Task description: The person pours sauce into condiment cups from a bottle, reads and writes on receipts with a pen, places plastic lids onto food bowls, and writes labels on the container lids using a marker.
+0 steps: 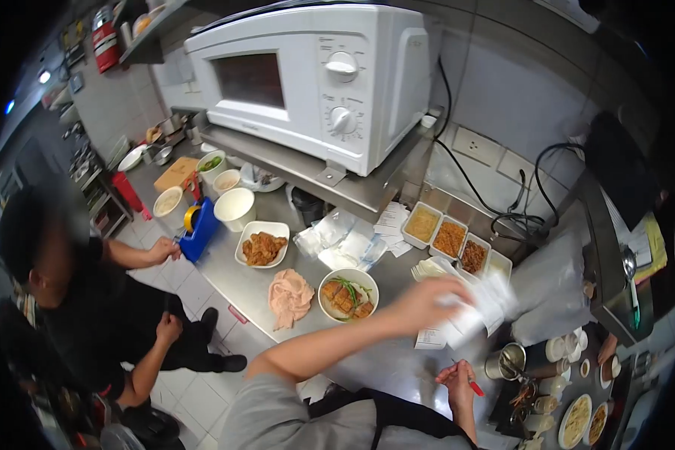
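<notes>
My left hand [426, 306] reaches across the steel counter, its fingers closed on a bunch of white paper slips [481, 309] blurred by motion. Just below them, a printed receipt [430, 338] shows. Lower right, near the counter's front edge, my right hand [460, 380] is closed around a thin red pen [475, 388]. To the left of my left forearm stands a white bowl [325, 306] with sliced fried cutlet [343, 298] and green stalks. Beside it are a crumpled pinkish cloth [291, 297] and a square bowl of fried chicken [262, 247].
A white microwave [307, 82] sits on a raised shelf. Food containers [451, 237] line the wall. At right are a metal pot [505, 361], bottles and plates. A co-worker [60, 300] stands at left, one hand at a blue tape dispenser [199, 231].
</notes>
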The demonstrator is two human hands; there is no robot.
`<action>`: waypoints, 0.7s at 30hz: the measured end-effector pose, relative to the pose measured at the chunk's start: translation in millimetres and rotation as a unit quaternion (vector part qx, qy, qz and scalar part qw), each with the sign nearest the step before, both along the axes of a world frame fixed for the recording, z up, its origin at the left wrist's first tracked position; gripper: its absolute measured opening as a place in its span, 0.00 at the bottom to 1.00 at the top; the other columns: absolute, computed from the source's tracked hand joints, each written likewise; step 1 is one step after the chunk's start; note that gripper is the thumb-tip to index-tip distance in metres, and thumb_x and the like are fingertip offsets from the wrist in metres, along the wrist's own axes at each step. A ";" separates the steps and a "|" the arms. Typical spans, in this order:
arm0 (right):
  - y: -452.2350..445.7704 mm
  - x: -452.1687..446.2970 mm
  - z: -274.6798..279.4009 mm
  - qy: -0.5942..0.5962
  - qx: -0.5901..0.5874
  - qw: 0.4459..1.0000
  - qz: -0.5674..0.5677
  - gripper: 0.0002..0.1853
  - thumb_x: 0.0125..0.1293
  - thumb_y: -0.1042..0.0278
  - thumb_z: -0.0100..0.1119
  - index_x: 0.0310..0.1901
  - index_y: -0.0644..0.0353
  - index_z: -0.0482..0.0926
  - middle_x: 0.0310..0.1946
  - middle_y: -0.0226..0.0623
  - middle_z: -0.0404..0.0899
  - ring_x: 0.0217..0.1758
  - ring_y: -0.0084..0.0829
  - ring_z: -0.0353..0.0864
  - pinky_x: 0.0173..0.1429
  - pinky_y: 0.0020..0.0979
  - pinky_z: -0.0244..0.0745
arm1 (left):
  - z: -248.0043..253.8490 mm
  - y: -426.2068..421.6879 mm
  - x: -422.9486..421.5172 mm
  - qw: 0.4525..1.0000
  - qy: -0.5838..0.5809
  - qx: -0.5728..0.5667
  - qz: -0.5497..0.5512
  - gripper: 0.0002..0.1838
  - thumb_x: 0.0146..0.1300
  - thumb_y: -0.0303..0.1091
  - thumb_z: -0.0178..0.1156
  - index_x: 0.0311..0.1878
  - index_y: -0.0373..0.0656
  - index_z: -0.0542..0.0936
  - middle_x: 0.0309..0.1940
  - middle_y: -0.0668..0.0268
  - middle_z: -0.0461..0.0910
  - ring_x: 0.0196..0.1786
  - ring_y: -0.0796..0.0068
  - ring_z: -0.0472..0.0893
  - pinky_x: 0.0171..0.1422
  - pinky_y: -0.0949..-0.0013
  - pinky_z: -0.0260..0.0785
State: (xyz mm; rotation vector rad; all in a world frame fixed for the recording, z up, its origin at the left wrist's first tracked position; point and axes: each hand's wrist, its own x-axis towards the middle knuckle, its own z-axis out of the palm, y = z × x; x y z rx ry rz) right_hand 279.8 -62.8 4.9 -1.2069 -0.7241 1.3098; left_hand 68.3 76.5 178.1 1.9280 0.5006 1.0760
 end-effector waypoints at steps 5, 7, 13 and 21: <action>5.7 -9.3 -1.8 -0.034 -0.024 0.999 0.010 0.18 0.71 0.51 0.44 0.32 0.57 0.67 0.23 0.39 0.75 0.25 0.31 0.77 0.34 0.32 0.76 | -113.8 161.3 -77.8 0.964 0.016 -0.092 0.250 0.25 0.54 0.35 0.67 0.55 0.41 0.73 0.55 0.62 0.73 0.59 0.69 0.70 0.64 0.67 0.62; 10.9 -16.8 2.0 -0.056 -0.019 0.998 0.015 0.18 0.71 0.50 0.44 0.32 0.57 0.66 0.24 0.40 0.75 0.27 0.31 0.78 0.37 0.34 0.75 | -160.1 250.6 -93.5 0.933 0.088 0.056 0.346 0.37 0.52 0.40 0.69 0.63 0.39 0.64 0.60 0.62 0.68 0.64 0.69 0.65 0.67 0.65 0.58; 5.7 -23.8 14.2 -0.057 -0.027 0.998 -0.028 0.25 0.72 0.45 0.35 0.35 0.61 0.71 0.22 0.39 0.75 0.24 0.30 0.76 0.36 0.32 0.73 | -162.8 295.7 -91.4 0.899 0.175 -0.056 0.398 0.36 0.44 0.44 0.70 0.57 0.39 0.73 0.54 0.50 0.75 0.57 0.60 0.75 0.62 0.67 0.64; 6.0 -1.4 -8.7 -0.027 -0.021 0.999 -0.026 0.20 0.72 0.54 0.42 0.44 0.65 0.74 0.26 0.33 0.75 0.30 0.24 0.76 0.37 0.26 0.73 | -107.7 191.8 -20.9 0.786 0.269 0.049 0.554 0.31 0.49 0.38 0.65 0.59 0.48 0.70 0.63 0.50 0.64 0.66 0.54 0.62 0.67 0.57 0.56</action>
